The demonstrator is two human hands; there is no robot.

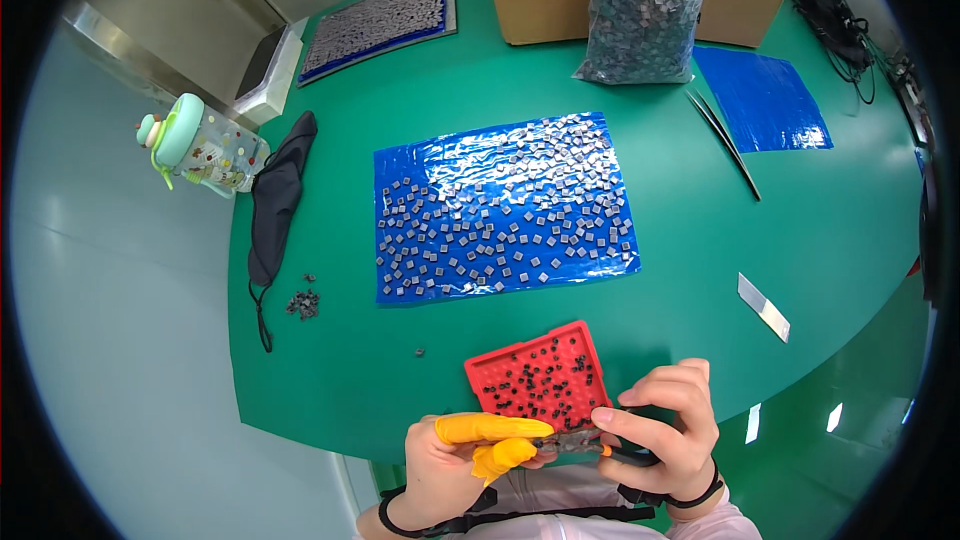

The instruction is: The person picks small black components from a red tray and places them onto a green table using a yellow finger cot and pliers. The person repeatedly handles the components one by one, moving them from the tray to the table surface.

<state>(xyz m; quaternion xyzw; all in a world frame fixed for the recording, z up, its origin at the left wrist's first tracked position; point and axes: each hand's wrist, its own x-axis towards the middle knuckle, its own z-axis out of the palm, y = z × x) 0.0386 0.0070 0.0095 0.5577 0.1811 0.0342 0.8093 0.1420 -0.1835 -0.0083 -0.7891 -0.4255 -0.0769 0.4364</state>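
Note:
At the table's near edge my left hand [447, 462] wears yellow covers on two fingers. Those fingers are pinched together over something small beside the jaws of a pair of pliers; the piece itself is hidden. My right hand [672, 432] is closed around the pliers [632, 456], whose handles are black and orange. Just beyond both hands lies a red tray [592, 352], tilted in the view, with many small black parts [545, 377] scattered in it. My right fingertips are close to its near right corner.
A blue sheet [400, 172] bears many small grey square pieces. Left are loose dark bits [303, 304], a black pouch [277, 195] and a bottle [215, 145]. Tweezers [728, 145], a blade [764, 308] and another blue sheet [765, 100] lie right; a filled bag [643, 25] stands behind.

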